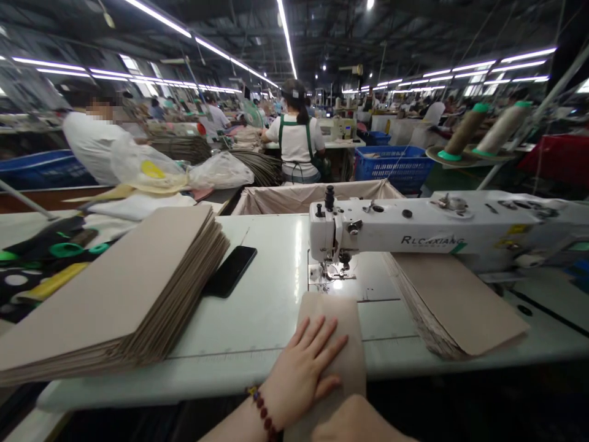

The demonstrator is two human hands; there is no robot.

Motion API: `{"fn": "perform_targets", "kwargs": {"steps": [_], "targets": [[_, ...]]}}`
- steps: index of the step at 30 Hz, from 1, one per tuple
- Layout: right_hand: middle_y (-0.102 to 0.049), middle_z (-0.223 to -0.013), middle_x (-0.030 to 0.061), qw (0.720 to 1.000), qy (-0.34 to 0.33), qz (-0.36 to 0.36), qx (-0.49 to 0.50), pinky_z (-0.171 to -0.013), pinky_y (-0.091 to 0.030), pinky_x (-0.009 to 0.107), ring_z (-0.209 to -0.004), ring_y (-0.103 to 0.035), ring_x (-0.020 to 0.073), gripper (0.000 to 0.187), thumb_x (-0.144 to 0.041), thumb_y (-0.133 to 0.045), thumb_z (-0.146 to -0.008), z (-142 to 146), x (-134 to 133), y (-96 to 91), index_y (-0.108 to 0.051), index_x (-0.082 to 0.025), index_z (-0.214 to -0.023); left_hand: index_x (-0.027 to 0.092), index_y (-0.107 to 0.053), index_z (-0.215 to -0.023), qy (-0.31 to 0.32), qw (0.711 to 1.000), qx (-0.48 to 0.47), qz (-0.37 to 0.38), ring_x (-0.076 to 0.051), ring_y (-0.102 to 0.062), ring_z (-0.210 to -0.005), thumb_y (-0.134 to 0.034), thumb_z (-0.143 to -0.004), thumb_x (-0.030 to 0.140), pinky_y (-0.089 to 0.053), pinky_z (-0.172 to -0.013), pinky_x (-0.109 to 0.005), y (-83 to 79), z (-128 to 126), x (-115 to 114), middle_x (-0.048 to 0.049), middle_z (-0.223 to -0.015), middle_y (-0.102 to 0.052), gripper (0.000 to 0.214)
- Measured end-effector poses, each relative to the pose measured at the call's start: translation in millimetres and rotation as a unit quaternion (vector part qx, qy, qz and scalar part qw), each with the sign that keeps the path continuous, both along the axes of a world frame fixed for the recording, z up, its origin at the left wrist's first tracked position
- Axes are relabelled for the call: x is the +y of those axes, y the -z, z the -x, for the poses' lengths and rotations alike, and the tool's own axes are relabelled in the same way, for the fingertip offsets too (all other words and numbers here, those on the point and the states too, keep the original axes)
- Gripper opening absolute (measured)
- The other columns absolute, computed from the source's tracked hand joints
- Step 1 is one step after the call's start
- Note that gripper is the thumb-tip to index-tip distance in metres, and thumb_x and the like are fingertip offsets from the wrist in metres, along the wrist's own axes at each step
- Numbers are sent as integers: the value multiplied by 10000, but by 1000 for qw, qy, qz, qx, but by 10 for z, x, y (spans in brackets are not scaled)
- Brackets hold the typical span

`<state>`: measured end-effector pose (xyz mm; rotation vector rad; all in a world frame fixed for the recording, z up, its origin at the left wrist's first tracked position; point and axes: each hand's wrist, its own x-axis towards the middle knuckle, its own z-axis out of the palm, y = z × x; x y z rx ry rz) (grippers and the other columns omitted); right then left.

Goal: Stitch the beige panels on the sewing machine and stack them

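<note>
My left hand (301, 368) lies flat, fingers spread, on a narrow tan piece (332, 310) on the white sewing table (271, 307). A beaded bracelet (263, 410) sits on that wrist. The piece's far end reaches toward the needle and presser foot (332, 270) of the white sewing machine (442, 230). At the bottom edge, what looks like part of my right hand (361, 423) shows beside the piece's near end, its fingers hidden. A thick stack of tan sheets (124, 294) lies to the left. A thinner stack (453, 304) lies to the right, under the machine arm.
A black phone (230, 270) lies beside the left stack. A cloth-lined bin (304, 196) stands behind the table and a blue crate (396, 164) beyond it. Two thread cones (483, 132) stand at right. A person in a green apron (297, 138) and others work further back.
</note>
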<state>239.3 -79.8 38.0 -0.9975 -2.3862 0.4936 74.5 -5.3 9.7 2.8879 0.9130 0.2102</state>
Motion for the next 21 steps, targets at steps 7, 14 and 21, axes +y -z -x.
{"fn": "perform_targets", "kwargs": {"steps": [7, 14, 21], "targets": [[-547, -1338, 26, 980, 134, 84, -124, -840, -497, 293, -1062, -606, 185, 468, -152, -515, -873, -332, 925, 50, -474, -275, -1324, 316, -131, -1503, -136, 988, 43, -58, -279, -173, -1422, -380, -972, 479, -123, -1144, -523, 91, 516, 74, -11, -1557, -161, 609], [-515, -1369, -13, 975, 154, 42, -155, -822, -515, 310, -1075, -605, 196, 582, -137, -508, -843, -382, 1252, 276, -411, -331, -1383, 330, -103, -1502, -129, 990, 45, -25, -288, -135, -1428, -330, -982, 496, -55, -1135, -563, 42, 452, 282, 2, -1559, -153, 592], [-438, -1441, -33, 988, 122, 48, -85, -959, -461, 298, -1231, -495, 160, 633, -102, -493, -827, -433, 1221, 438, -380, -323, -1409, 315, -69, -1506, -116, 993, 35, 5, -301, -72, -1435, -298, -986, 502, -53, -1127, -582, -1, 312, 512, -5, -1565, -117, 598]]}}
